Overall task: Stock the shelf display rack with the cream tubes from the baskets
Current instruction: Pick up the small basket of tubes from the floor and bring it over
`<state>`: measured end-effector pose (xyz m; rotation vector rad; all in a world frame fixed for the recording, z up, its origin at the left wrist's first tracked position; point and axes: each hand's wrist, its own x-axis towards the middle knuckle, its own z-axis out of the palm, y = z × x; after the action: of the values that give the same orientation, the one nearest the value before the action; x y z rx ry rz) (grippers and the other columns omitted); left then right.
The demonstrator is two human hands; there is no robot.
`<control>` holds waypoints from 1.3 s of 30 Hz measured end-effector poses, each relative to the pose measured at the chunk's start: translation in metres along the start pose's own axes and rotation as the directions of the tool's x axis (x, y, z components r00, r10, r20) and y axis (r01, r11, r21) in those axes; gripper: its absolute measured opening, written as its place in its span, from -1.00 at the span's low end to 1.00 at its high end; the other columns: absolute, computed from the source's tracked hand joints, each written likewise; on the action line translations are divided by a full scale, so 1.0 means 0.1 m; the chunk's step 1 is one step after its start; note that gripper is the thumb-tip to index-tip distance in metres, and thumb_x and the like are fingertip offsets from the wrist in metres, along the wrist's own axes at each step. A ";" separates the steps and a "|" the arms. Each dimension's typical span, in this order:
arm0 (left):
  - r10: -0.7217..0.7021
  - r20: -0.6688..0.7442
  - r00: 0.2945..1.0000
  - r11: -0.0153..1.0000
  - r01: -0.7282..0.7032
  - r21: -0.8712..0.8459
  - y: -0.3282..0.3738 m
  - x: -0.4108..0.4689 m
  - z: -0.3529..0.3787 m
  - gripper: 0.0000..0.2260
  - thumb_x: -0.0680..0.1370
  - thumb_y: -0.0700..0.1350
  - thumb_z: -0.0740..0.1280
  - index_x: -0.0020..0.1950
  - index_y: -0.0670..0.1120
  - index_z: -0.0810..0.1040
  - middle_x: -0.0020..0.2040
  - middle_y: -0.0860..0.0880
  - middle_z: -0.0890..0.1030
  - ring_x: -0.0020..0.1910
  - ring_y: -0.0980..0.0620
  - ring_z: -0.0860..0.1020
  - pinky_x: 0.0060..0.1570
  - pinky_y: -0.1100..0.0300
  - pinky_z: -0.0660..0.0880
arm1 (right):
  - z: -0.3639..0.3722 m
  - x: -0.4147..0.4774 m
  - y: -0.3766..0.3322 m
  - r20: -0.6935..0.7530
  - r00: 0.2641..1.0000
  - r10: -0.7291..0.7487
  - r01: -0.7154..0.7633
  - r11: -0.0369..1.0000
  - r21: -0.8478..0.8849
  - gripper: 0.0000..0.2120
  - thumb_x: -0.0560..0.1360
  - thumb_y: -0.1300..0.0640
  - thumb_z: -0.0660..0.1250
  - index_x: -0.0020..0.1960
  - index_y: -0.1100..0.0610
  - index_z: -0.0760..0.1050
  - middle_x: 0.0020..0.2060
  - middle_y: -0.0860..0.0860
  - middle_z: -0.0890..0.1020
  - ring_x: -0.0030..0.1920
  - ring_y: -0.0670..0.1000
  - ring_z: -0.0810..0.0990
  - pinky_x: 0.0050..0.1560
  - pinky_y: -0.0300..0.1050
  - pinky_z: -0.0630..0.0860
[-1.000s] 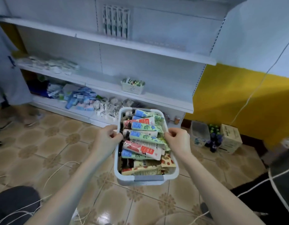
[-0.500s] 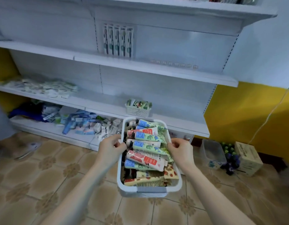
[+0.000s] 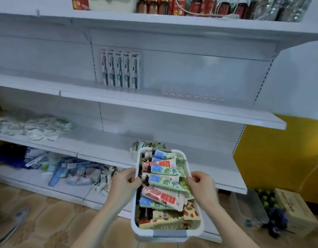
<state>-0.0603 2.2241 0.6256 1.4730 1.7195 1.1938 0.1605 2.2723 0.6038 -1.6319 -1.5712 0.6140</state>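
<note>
I hold a white plastic basket (image 3: 168, 235) in front of the white shelf rack (image 3: 172, 108). It is full of cream tubes (image 3: 161, 183) lying crosswise, in green, blue, red and beige prints. My left hand (image 3: 123, 183) grips the basket's left rim and my right hand (image 3: 202, 185) grips the right rim. Behind the basket, a smaller white basket (image 3: 134, 153) with more tubes stands on the lower shelf, mostly hidden.
Toothbrush packs (image 3: 120, 68) stand on the middle shelf, with small price tags (image 3: 193, 97) to their right. Bottles and jars (image 3: 190, 6) fill the top shelf. Bagged goods (image 3: 29, 126) and loose packets (image 3: 74, 172) lie lower left. A cardboard box (image 3: 295, 210) and clear tub (image 3: 249, 210) sit on the floor right.
The view has risen and closed in on the rack; the top shelf with bottles is now in sight. Both hands keep their grip as the basket comes up to the lower shelf.
</note>
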 end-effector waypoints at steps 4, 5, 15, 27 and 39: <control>-0.007 -0.007 1.000 1.000 0.007 -0.020 -0.01 0.62 0.18 -0.85 0.47 -0.27 0.33 -0.06 -0.06 0.62 -0.42 -0.16 0.54 -0.45 0.06 0.39 -0.44 0.25 0.30 | 0.09 0.60 0.06 0.000 1.000 0.024 -0.024 0.999 0.047 -0.74 0.45 0.26 0.30 -0.38 0.31 0.37 -0.45 0.23 0.49 -0.41 0.01 0.39 -0.38 -0.13 0.26; -0.002 -0.005 1.000 1.000 0.002 -0.010 -0.02 0.76 0.22 -0.86 0.48 -0.26 0.33 -0.03 -0.10 0.61 -0.45 -0.10 0.50 -0.48 0.09 0.36 -0.47 0.30 0.26 | 0.10 0.73 0.06 -0.001 1.000 0.022 -0.022 0.999 0.039 -0.74 0.45 0.27 0.29 -0.40 0.28 0.36 -0.46 0.20 0.46 -0.41 0.00 0.37 -0.39 -0.13 0.25; 0.046 0.114 0.992 0.999 -0.044 -0.021 -0.11 1.88 0.60 -0.70 0.50 -0.28 0.31 -0.26 0.13 0.46 -0.39 -0.11 0.55 -0.39 0.03 0.44 -0.47 0.38 0.32 | 0.36 1.68 0.24 -0.039 0.996 0.086 -0.087 0.996 -0.030 -0.76 0.45 0.29 0.28 -0.38 0.26 0.39 -0.48 0.12 0.45 -0.42 0.01 0.37 -0.44 -0.15 0.21; 0.027 0.267 0.963 0.999 -0.032 0.012 -0.59 2.81 1.34 -0.76 0.50 -0.31 0.31 0.16 -0.16 0.56 -0.41 -0.09 0.46 -0.44 0.09 0.36 -0.45 0.41 0.30 | 0.62 2.34 0.84 -0.109 0.960 0.258 -0.267 0.961 -0.075 -0.79 0.45 0.30 0.26 -0.32 0.38 0.42 -0.44 0.20 0.48 -0.39 0.03 0.38 -0.40 -0.15 0.23; 0.015 0.297 0.955 0.998 -0.034 0.060 -0.88 3.49 2.27 -0.68 0.51 -0.33 0.30 0.26 -0.27 0.50 -0.45 -0.05 0.46 -0.49 0.11 0.37 -0.42 0.41 0.32 | 0.72 3.20 1.65 -0.098 0.955 0.279 -0.290 0.949 -0.125 -0.78 0.46 0.28 0.26 -0.31 0.40 0.40 -0.44 0.19 0.41 -0.39 0.04 0.33 -0.41 -0.14 0.19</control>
<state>0.0162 2.6211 0.4914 1.6239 1.5505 0.8825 0.2431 2.6099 0.4845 -1.9850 -1.3567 0.5914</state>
